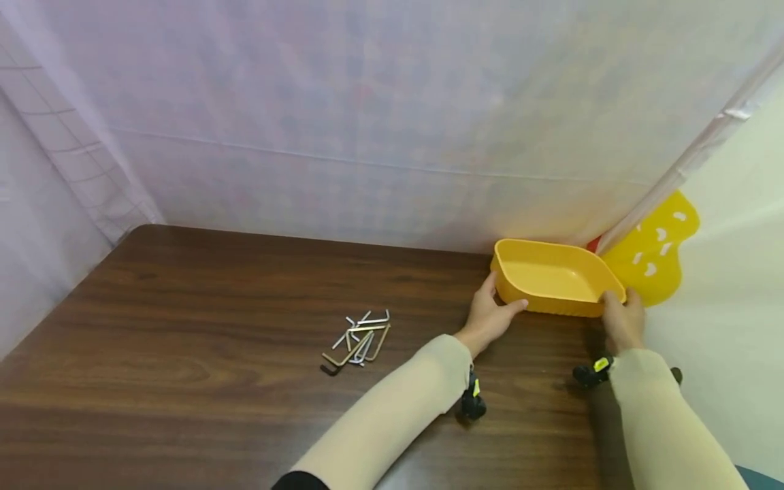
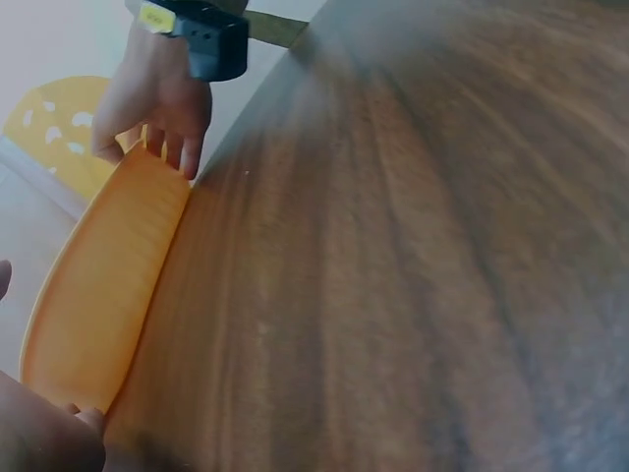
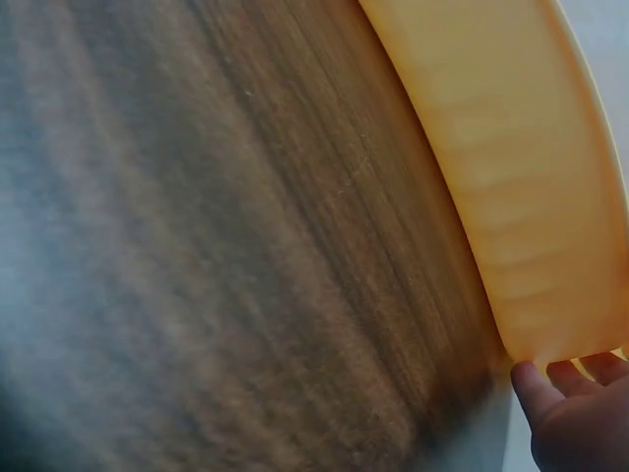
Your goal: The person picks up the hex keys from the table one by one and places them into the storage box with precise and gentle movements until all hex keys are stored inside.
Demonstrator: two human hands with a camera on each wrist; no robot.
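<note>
I'm at a dark wood-grain tabletop (image 1: 184, 381) closed in by pale translucent sheeting (image 1: 367, 102), with a yellow perforated shape (image 1: 652, 255) tucked behind the sheet's edge at 2 o'clock. A loose pile of hex keys (image 1: 358, 340) lies near the middle, well apart from my arms. At 1 o'clock sits the yellow tray (image 1: 554, 275); my left hand (image 1: 490, 316) grips its near-left corner and my right hand (image 1: 623, 320) curls around its near-right corner.

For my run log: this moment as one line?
left hand holds yellow tray | right hand holds it | hex keys untouched
</note>
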